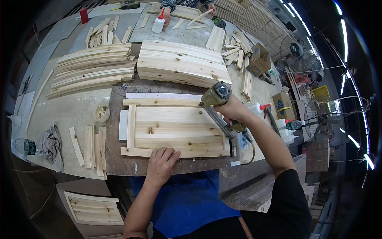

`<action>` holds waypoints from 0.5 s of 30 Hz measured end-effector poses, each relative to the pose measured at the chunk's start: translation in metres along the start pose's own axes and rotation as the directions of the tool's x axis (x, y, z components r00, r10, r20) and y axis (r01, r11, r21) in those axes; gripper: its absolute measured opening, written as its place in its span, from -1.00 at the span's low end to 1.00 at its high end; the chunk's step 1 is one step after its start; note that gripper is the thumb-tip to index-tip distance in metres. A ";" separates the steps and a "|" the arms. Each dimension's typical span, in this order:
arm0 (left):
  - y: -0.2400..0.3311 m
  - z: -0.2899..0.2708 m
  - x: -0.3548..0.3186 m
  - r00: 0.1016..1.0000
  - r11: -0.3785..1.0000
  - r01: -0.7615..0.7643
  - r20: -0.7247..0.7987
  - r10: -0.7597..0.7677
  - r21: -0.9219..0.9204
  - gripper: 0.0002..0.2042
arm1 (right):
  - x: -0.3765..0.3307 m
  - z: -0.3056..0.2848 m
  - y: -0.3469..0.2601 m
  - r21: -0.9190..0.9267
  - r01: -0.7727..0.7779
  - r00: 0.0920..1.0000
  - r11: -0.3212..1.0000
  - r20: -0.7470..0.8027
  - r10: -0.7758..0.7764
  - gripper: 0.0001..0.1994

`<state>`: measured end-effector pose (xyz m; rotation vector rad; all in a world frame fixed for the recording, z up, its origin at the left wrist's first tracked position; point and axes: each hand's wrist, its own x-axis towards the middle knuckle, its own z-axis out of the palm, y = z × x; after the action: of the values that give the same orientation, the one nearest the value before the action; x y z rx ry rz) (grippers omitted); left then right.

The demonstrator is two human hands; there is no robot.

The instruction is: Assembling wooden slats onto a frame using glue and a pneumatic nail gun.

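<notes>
On the bench (79, 111), the left hand (161, 161) presses flat and open on the near rail of the wooden frame (175, 131), whose long axis runs left-right, while the right hand (232, 109), closed around the nail gun (217, 107), is at its right end.

A pale wooden panel (175, 129) of slats in a frame lies flat on the brown workbench, with one small notch near its middle. An olive-green pneumatic nail gun (217, 105) rests tilted against its right edge.
</notes>
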<state>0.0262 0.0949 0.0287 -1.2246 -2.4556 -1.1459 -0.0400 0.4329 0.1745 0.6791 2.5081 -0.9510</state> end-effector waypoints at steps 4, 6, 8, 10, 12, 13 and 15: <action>-0.002 0.000 -0.003 1.000 1.000 -0.004 0.017 0.004 0.003 -0.70 | -0.003 0.001 -0.008 -0.005 -0.024 1.000 1.000 0.000 0.024 -0.82; -0.003 0.000 -0.003 1.000 1.000 -0.007 0.027 0.006 0.011 -0.69 | -0.003 0.001 -0.012 -0.003 -0.035 0.999 0.999 0.004 0.035 -0.82; -0.002 0.000 -0.003 1.000 1.000 -0.001 -0.005 0.001 -0.003 -0.72 | 0.001 0.001 -0.011 -0.016 -0.040 0.999 0.999 0.016 0.040 -0.81; -0.002 0.001 -0.003 1.000 1.000 0.002 -0.026 -0.002 -0.006 -0.74 | 0.003 0.000 -0.013 -0.025 -0.036 0.999 0.999 0.021 0.036 -0.81; -0.002 0.003 -0.005 1.000 1.000 -0.006 -0.029 0.006 -0.011 -0.75 | 0.003 0.000 -0.016 -0.041 0.008 1.000 0.999 0.013 -0.008 -0.81; -0.002 0.004 -0.005 0.999 1.000 -0.007 -0.031 0.006 -0.012 -0.75 | 0.004 0.000 -0.019 -0.051 0.033 0.999 0.998 0.012 -0.033 -0.80; -0.003 0.003 -0.004 1.000 1.000 0.000 -0.028 0.000 -0.006 -0.75 | 0.004 0.007 -0.040 -0.048 0.081 0.996 0.996 0.024 -0.080 -0.80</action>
<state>0.0272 0.0939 0.0232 -1.2024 -2.4337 -1.1635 -0.0640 0.4025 0.1883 0.5529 2.5472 -0.9162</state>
